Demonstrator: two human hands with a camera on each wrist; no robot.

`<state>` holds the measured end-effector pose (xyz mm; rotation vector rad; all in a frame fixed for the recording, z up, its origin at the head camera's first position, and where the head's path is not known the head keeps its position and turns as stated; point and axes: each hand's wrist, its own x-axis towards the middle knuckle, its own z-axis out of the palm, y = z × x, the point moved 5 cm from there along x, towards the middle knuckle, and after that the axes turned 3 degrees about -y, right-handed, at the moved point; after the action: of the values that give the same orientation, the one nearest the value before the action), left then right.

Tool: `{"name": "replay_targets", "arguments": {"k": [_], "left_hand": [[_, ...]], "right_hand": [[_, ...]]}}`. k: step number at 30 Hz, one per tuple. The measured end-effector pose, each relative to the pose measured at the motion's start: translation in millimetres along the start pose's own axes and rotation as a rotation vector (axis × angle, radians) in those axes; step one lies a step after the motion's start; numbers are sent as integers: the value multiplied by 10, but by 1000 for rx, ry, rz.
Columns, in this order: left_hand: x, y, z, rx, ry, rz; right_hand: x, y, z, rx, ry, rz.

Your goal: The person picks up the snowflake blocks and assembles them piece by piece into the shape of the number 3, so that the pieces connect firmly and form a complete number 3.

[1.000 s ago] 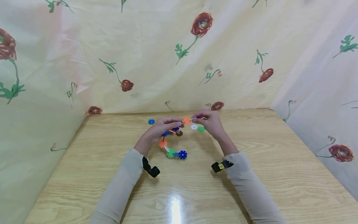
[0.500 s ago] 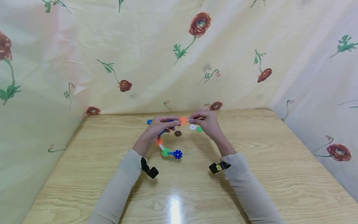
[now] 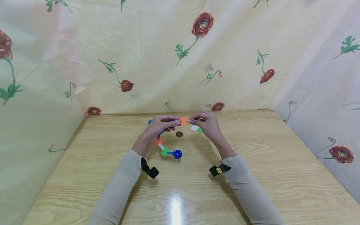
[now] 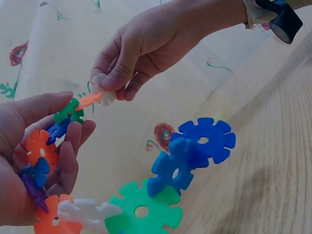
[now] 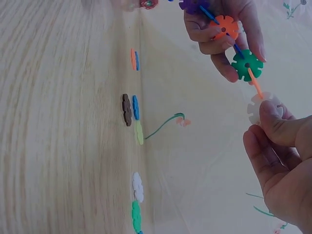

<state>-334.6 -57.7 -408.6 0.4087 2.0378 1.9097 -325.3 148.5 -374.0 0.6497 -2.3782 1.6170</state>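
A chain of notched plastic discs hangs from my left hand [image 3: 157, 127], held above the table. Thumb and fingers of that hand pinch a green disc [image 5: 247, 65] near the chain's upper end, while blue, orange [image 4: 41, 148] and purple discs lie along the palm. Lower links run through white [image 4: 87, 212] and light green [image 4: 141, 210] to a dark blue disc [image 3: 177, 154] at the free end. Between both hands, an orange disc [image 3: 183, 121] joins the green one to a white disc [image 5: 255, 108]. My right hand [image 3: 208, 125] pinches that white disc, its thumb covering part of it.
Loose discs lie on the wooden table [image 3: 253, 175] beneath and behind the hands: brown [image 3: 179, 134], white [image 3: 194, 127], green [image 3: 200, 130] and blue [image 3: 150, 122]. More show in a row in the right wrist view. Flowered cloth [image 3: 152, 47] walls off the table's back and sides.
Both hands have moved slightly left with the chain, whose lower end has swung left too. The brown disc now shows apart from the left fingers. The orange and white discs stay between the hands.
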Motion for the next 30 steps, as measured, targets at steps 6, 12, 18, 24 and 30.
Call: {"name": "replay_targets", "arguments": {"k": [6,12,18,24,30], "left_hand": [[-14,33,16,0,1,22],[-17,45,31,14,-1,39],[-29,58,41,-3,-13,22],[-22,63,38,-70,-41,-16],[-22,71,29,-80,-77,-20]], "right_hand": [[-11,-16,11,-19,31,-13],[-7,-32,43,-71,49,-6],[-21,-37,35,-10,69,35],[-30,-29,7,16,74,34],[-21,-27,-19,12,52,32]]}}
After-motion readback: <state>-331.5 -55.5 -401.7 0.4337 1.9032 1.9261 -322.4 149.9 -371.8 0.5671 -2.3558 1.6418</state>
